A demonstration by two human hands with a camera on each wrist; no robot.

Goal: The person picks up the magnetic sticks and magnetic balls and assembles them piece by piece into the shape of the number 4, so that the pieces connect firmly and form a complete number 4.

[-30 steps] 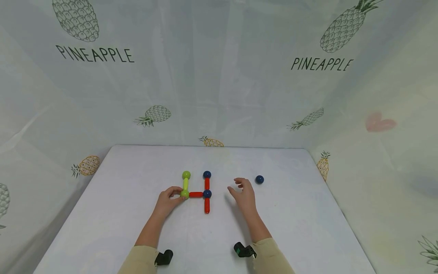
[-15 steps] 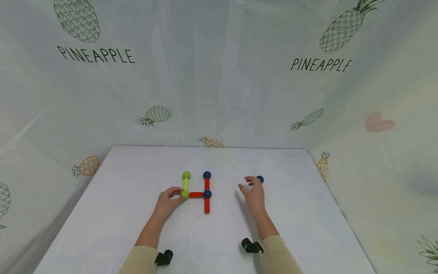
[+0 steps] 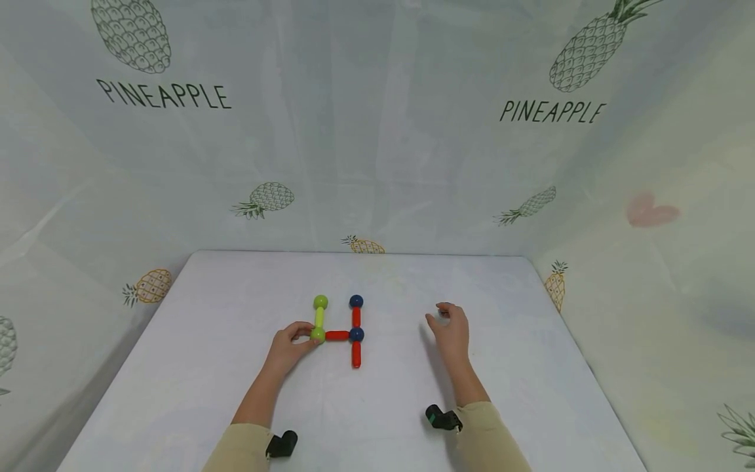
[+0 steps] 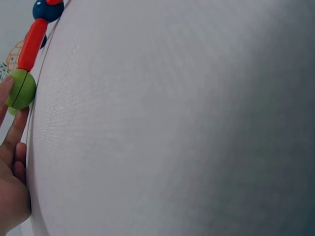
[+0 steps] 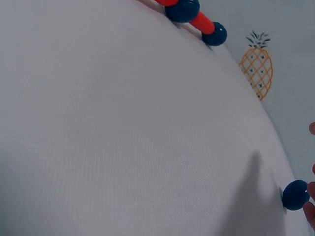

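My left hand (image 3: 286, 351) pinches the lower green ball (image 3: 317, 335) of a ball-and-rod figure lying on the table. A light green rod (image 3: 319, 317) runs from that ball to another green ball (image 3: 320, 301). Sideways from it, a red rod (image 3: 337, 335) reaches a blue ball (image 3: 356, 334), which also bears red rods above and below. The upper one ends in a second blue ball (image 3: 356, 301). My right hand (image 3: 454, 335) has loosely bent fingers over the table. Close by its fingers is a loose blue ball (image 5: 296, 195), mostly hidden in the head view.
The white table (image 3: 389, 406) has its far edge along a pale curtain (image 3: 377, 151) printed with pineapples. A black wrist camera (image 3: 282, 444) sits at the left sleeve, and another black wrist camera (image 3: 444, 417) at the right.
My right hand has moved rightward to the loose blue ball, now covering most of it in the head view. The left hand and the figure have stayed in place.
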